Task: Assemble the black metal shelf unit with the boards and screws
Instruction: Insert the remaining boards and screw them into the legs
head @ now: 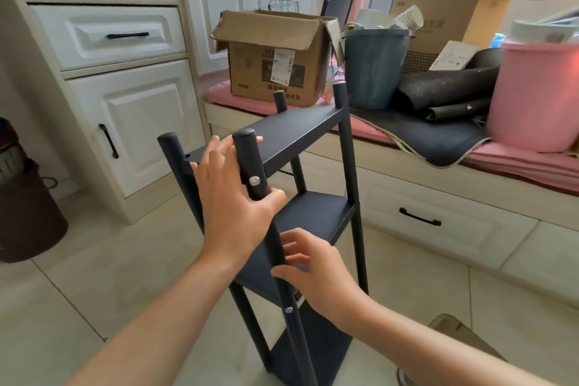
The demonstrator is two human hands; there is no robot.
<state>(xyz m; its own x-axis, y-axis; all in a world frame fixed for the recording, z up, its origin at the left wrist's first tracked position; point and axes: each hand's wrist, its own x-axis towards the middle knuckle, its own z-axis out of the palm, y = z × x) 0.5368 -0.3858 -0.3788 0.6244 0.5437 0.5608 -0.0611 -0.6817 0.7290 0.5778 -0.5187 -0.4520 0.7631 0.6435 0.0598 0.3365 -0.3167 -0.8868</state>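
The black shelf unit (308, 135) stands upright on the tiled floor (94, 276) right in front of you, with three boards (319, 216) already fixed between its four posts. Your left hand (232, 197) wraps around the near right post (250, 163) just below its top, thumb on the right side and fingers reaching behind toward the top board, a silver screw (254, 180) showing beside it. Your right hand (313, 266) sits lower on the same post at the middle board, fingers loosely spread and touching it. Another screw (288, 310) shows lower down on that post. Beyond, a cardboard box (275, 56) rests on the window seat, with a pink bucket (535, 94) far right.
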